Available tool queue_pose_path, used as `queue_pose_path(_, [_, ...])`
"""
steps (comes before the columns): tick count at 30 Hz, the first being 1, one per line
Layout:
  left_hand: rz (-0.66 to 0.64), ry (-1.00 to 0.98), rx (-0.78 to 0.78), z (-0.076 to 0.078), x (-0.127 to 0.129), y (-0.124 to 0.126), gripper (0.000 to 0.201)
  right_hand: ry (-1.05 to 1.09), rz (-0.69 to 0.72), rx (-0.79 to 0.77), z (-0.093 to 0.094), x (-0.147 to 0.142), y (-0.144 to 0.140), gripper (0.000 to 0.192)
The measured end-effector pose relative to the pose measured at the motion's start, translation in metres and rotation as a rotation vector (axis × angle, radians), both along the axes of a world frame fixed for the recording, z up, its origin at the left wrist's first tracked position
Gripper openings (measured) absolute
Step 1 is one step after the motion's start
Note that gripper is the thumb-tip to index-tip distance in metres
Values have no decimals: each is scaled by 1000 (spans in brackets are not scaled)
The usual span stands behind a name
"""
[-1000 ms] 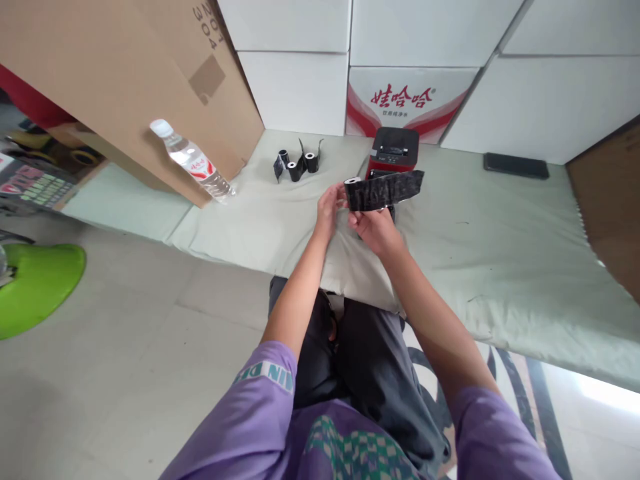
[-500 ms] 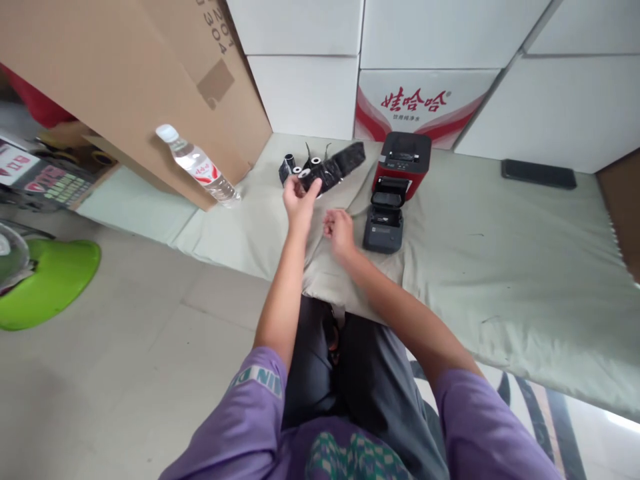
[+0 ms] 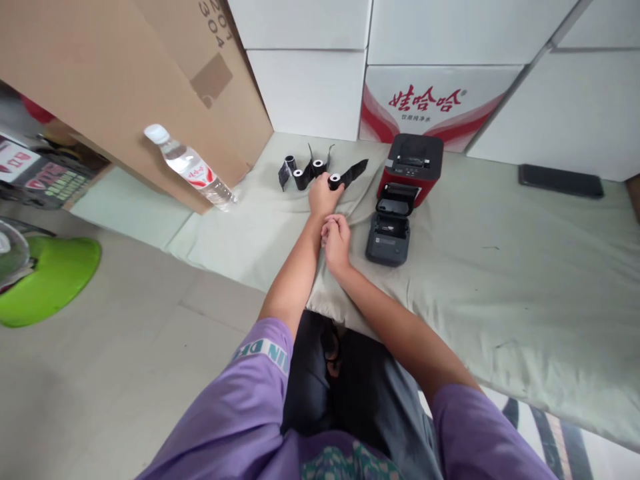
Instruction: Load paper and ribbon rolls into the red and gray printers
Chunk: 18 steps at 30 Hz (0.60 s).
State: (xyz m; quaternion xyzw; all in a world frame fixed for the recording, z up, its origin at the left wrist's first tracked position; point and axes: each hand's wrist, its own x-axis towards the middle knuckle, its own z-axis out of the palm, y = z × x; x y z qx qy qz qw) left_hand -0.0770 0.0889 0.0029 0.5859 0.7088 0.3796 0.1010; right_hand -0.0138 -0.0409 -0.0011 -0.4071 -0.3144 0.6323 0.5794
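Observation:
My left hand (image 3: 325,195) grips the side of a black roll (image 3: 335,180) with a white core, which stands upright on the cloth. A loose black strip (image 3: 356,171) trails from that roll to the right. Just behind my left wrist, my right hand (image 3: 336,241) rests with its fingers curled in, and nothing shows in them. More black rolls stand left of my left hand: one with a white core (image 3: 299,180), one farther back (image 3: 318,167), and one at the far left (image 3: 290,163). Some have strips sticking out.
A dark grey label printer (image 3: 388,239), lid raised, sits right of my hands. Behind it stands a red-and-black printer (image 3: 413,163). A water bottle (image 3: 193,170) leans by a cardboard box (image 3: 165,80). A black phone (image 3: 560,181) lies far right, before white cartons (image 3: 443,110).
My left hand has lowered the black roll onto the cloth, slightly to the right, from a raised, tilted position. My right hand now sits against my left wrist. The view has shifted slightly.

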Motion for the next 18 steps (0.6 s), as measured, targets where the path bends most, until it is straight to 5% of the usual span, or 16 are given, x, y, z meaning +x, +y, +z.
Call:
queue_pose_path(6, [14,-13,41,3,-6,0,30,-20,22,16,-3,-2,-1,21])
queue_pose_path(10, [270,-224,300,7,-25,-1,25,-30,39,26,-4,-2,-2,19])
queue_pose_path(13, [428,-263,252,4,-42,-1,41,-32,39,42,-6,-2,-2,19])
queue_pose_path(18, [333,-385,159,-8,-56,5,47,-40,42,72,-12,-5,0,25])
